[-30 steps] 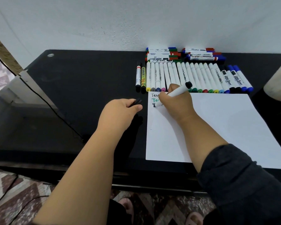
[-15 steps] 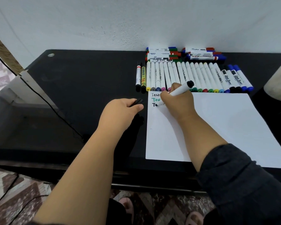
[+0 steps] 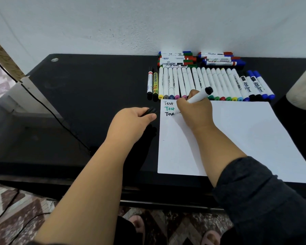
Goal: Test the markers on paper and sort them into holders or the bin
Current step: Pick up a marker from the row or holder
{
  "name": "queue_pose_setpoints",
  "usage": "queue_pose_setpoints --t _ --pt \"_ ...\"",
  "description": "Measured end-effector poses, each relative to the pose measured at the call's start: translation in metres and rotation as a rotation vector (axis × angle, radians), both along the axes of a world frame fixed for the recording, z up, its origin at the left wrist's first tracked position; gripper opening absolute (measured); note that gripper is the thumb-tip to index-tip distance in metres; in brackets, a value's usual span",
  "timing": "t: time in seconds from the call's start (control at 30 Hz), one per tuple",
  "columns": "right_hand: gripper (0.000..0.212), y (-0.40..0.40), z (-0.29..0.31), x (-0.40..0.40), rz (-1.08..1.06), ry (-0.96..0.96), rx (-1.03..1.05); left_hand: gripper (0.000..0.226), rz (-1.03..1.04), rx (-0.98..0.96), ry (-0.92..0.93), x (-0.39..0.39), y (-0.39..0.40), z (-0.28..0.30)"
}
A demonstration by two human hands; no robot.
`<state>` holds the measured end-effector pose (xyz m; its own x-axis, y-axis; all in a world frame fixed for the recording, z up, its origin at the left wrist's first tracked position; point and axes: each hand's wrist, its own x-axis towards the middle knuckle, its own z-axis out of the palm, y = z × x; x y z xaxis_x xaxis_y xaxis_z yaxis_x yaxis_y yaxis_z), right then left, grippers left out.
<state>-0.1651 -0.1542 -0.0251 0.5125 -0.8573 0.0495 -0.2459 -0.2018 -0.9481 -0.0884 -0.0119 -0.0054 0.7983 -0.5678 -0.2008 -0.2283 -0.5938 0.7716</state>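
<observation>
My right hand grips a white marker with a black end, its tip down on the white paper. The paper's top-left corner carries "Test" in black, "Test" in green, and a third black word partly written under my hand. My left hand rests on the black table beside the paper and pinches the marker's black cap. A long row of white markers with coloured ends lies just beyond the paper.
Two stacks of whiteboard markers lie against the wall behind the row. A cream-coloured object stands at the right edge. The black table has a cable running across its left side. Slippered feet show below the table's front edge.
My right hand has moved slightly to the right along the third line, adding letters in black. My left hand has stayed put with the cap.
</observation>
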Motion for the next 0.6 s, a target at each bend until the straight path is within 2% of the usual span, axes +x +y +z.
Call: queue_pose_setpoints --t 0.43,0.6 --pt "0.038 -0.0006 0.0022 -0.0009 -0.008 0.004 0.01 0.035 -0.035 0.052 -0.028 -0.0018 -0.001 0.0032" --pt "0.033 -0.0046 0.0096 -0.0028 -0.058 -0.063 0.182 0.034 -0.042 -0.039 0.048 -0.005 0.0025 0.0058"
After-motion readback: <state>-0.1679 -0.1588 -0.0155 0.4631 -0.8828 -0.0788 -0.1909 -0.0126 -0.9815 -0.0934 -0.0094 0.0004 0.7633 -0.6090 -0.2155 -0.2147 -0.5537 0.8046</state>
